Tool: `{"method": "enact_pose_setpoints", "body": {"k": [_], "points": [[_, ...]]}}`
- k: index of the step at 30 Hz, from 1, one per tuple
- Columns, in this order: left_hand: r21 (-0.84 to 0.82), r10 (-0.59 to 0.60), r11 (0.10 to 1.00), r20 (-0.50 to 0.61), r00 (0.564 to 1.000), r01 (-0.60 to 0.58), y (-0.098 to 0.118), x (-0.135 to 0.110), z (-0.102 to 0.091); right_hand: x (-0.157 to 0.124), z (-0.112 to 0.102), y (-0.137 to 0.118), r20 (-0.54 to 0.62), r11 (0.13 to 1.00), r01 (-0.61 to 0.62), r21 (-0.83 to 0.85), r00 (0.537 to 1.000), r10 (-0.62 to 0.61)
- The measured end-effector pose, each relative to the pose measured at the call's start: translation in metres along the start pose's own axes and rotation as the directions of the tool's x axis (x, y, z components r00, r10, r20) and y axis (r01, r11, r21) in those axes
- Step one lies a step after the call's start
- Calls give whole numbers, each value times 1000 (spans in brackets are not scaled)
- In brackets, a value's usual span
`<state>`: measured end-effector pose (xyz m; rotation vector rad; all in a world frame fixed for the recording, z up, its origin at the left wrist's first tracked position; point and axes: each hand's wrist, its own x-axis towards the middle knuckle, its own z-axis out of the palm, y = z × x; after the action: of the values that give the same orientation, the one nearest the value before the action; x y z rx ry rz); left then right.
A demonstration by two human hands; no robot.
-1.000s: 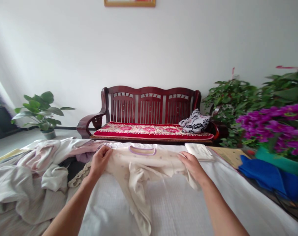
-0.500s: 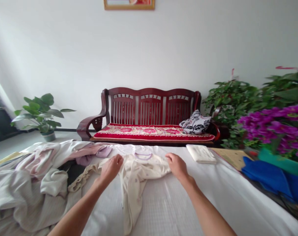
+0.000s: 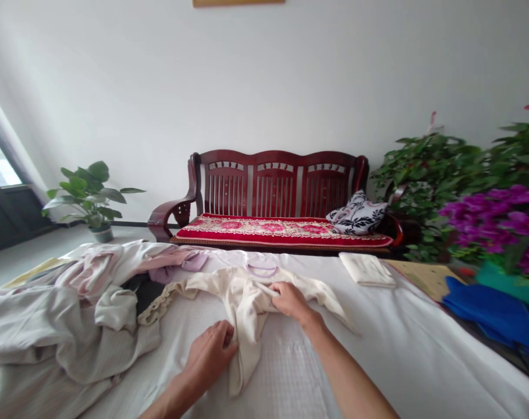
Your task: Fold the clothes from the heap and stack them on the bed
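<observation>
A small cream long-sleeved top (image 3: 247,302) with a lilac neckline lies on the white cloth, its neckline facing away from me and its sleeves spread to both sides. Its body is bunched into a narrow, creased strip that points toward me. My right hand (image 3: 290,299) is closed on the fabric just below the neckline. Lower down, my left hand (image 3: 212,352) is closed at the left edge of the strip; the fingertips are partly hidden. Close to the left sleeve is a beige ruffled edge (image 3: 155,311) of another garment.
A heap of loose clothes (image 3: 63,326) covers the table's left side. At the back right lies a folded white cloth (image 3: 366,269). Blue fabric (image 3: 491,311) and purple flowers (image 3: 500,224) stand at the right edge. Behind the table is a wooden bench (image 3: 273,186) with a cushion (image 3: 358,215).
Both hands have left the shoulders and sleeves and come to the top's body, the right moving inward, the left down toward me. The right sleeve now lies stretched out; the view has shifted slightly.
</observation>
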<state>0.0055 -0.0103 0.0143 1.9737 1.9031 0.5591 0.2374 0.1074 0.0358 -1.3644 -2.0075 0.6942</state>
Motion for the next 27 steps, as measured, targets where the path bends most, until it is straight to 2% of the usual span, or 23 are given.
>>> {"method": "enact_pose_setpoints", "body": {"k": [3,5,7,9,11,13,15,17,19,20,22,24,25,26,27], "points": [[-189,-49,981,-81,996,33,-9,8,3,-6,-17,-2,-11,997,3,80,1000,-2],[-380,-107,923,-107,988,59,-20,14,-1,-17,-33,0,-22,974,27,227,1000,-23],[-549,-154,832,-91,984,79,-33,19,-6,-33,-50,6,-16,924,58,377,998,-56],[-618,-178,778,-44,983,113,-49,18,-11,-53,-63,15,38,906,77,417,994,-102],[-549,-164,824,5,987,139,-62,14,-14,-74,-73,25,177,929,58,364,975,-131],[-372,-107,919,84,991,131,-69,7,-20,-90,-79,36,349,954,2,300,931,-111],[-157,-50,985,174,984,78,-69,2,-30,-98,-85,45,418,958,-90,272,908,-33],[57,-54,997,185,981,44,-62,2,-46,-97,-94,53,300,937,-166,307,951,70],[212,-82,975,94,992,61,-49,10,-62,-88,-104,63,52,900,-195,390,980,190],[244,-83,967,40,996,71,-41,17,-68,-83,-110,68,-74,876,-199,440,964,257],[239,-57,969,-39,998,65,-27,34,-76,-71,-120,79,-250,802,-218,556,876,412],[211,-16,977,-96,995,36,-15,55,-76,-61,-129,90,-334,724,-216,655,777,533],[206,-7,978,-117,993,32,-10,67,-74,-57,-132,95,-351,698,-209,685,745,568],[208,-1,978,-132,991,29,-6,78,-71,-53,-135,99,-363,694,-211,688,728,581],[219,6,975,-136,991,24,-3,90,-68,-49,-137,103,-372,728,-239,643,733,569]]}}
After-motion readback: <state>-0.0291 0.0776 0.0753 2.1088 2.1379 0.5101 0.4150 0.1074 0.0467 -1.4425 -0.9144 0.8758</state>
